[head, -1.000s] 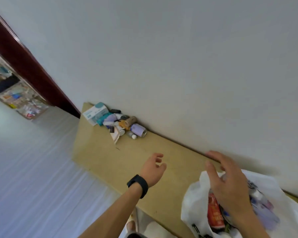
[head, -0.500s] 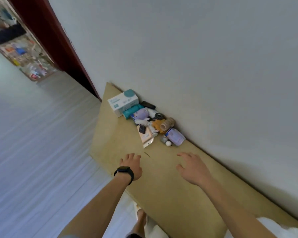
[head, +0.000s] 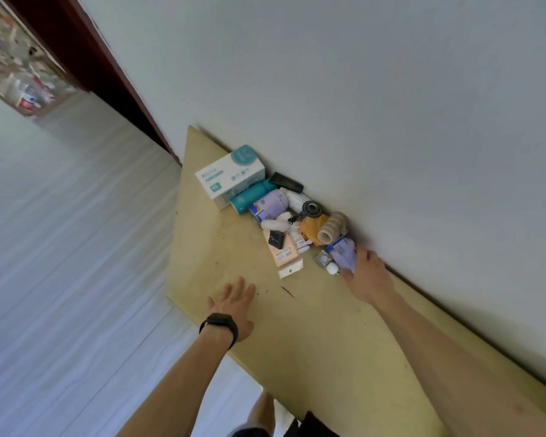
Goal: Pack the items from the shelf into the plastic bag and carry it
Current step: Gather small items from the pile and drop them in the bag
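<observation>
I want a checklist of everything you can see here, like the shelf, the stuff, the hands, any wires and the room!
Surface: tan wooden shelf along a white wall, mostly bare, with a few dark marks.
Job's things: white and teal box, teal bottle, purple pouch, tape roll, orange card and purple packet, piled by the wall. Plastic bag: nothing seen.
Clutter: small bits among the pile, too small to name.
Hands: right hand touching the purple packet, grip unclear; left hand open and flat on the shelf, black wristband on.
Cables: nothing seen.
Surroundings: pale floor, dark red door frame.
</observation>
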Motion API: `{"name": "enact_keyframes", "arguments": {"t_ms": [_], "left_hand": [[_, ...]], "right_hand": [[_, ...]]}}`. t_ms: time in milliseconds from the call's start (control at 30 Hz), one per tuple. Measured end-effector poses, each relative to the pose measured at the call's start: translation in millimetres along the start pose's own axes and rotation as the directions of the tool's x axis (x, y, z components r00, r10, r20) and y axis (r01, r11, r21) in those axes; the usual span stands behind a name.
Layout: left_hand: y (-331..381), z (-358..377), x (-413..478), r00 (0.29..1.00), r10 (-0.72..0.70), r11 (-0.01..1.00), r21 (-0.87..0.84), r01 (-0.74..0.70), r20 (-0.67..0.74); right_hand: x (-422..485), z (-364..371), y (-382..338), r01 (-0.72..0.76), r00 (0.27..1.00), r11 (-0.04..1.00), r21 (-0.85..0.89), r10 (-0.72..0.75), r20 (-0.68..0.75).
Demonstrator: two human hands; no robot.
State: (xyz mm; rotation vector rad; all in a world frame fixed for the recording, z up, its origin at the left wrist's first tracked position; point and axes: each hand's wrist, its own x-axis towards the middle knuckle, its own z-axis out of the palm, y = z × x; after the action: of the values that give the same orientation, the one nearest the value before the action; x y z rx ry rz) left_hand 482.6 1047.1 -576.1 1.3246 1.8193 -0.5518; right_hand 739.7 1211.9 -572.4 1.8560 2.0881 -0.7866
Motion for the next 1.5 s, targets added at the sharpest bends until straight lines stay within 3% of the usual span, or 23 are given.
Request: {"name": "enact_keyframes", "arguments": {"t_ms": [133, 233, 300, 433, 567, 633, 733, 833, 967, 1067, 1233, 1333, 1433, 1500], "left_hand": [[9.8, -8.8, -3.4, 0.999, -0.029, 0.999, 0.033, 0.028, 0.027], [32.2, -34.3, -8.7, 0.992, 0.068, 0.992, 0.109, -0.056, -0.105], [62.4, -58.4, -13.4, 0.951, 0.204, 0.978, 0.102, -0.184, -0.232], [140.3, -94.7, -6.7, 0.796, 0.435, 0.895, 0.106, -0.433, -0.421], [198.3, -103.0, 26.0, 0.825, 0.503, 0.863, 0.196, -0.465, -0.257], [213.8, -96.9, 47.9, 0.87, 0.462, 0.861, 0.319, -0.395, -0.171], [225.9, -83.4, 70.7, 0.916, 0.363, 0.882, 0.382, -0.277, -0.173], [234.5, -70.8, 71.2, 0.884, 0.425, 0.837, 0.457, -0.302, -0.193], [245.1, -51.8, 48.0, 0.842, 0.528, 0.769, 0.486, -0.415, -0.115], [244.1, -34.3, 26.3, 0.823, 0.559, 0.773, 0.421, -0.475, -0.098], [231.8, -9.0, -8.1, 0.817, 0.542, 0.831, 0.266, -0.488, -0.198], [222.3, -0.9, -37.3, 0.878, 0.383, 0.897, -0.112, -0.428, -0.288], [220.8, 2.0, -79.8, 0.897, 0.24, 0.782, -0.473, -0.405, -0.371], [223.9, 4.4, -107.9, 0.908, 0.152, 0.671, -0.634, -0.385, -0.391]], "right_hand": [[-25.1, 14.4, 9.2, -0.144, 0.99, 0.981, 0.13, 0.143, 0.012], [-57.8, 27.1, 25.3, -0.219, 0.975, 0.964, 0.153, 0.221, 0.003], [-78.5, 41.8, 38.1, -0.246, 0.969, 0.96, 0.131, 0.246, 0.017], [-120.4, 52.1, 57.0, -0.387, 0.921, 0.913, 0.132, 0.377, 0.095], [-151.1, 66.9, 81.6, -0.498, 0.866, 0.849, 0.173, 0.48, 0.137], [-163.8, 72.8, 94.4, -0.531, 0.846, 0.837, 0.136, 0.513, 0.145], [-178.6, 75.9, 108.4, -0.557, 0.829, 0.822, 0.118, 0.542, 0.141], [-185.0, 79.1, 113.5, -0.55, 0.835, 0.817, 0.171, 0.536, 0.128], [-185.5, 79.9, 113.2, -0.535, 0.845, 0.823, 0.192, 0.523, 0.112], [-185.4, 78.1, 113.2, -0.524, 0.852, 0.826, 0.209, 0.51, 0.119], [-187.2, 76.2, 119.7, -0.456, 0.89, 0.873, 0.176, 0.444, 0.102], [-186.0, 71.3, 132.7, -0.379, 0.924, 0.912, 0.159, 0.361, 0.126], [-200.9, 57.0, 141.7, -0.341, 0.936, 0.888, 0.308, 0.291, 0.198], [-229.9, 40.6, 146.1, -0.309, 0.95, 0.773, 0.553, 0.225, 0.216]]}}
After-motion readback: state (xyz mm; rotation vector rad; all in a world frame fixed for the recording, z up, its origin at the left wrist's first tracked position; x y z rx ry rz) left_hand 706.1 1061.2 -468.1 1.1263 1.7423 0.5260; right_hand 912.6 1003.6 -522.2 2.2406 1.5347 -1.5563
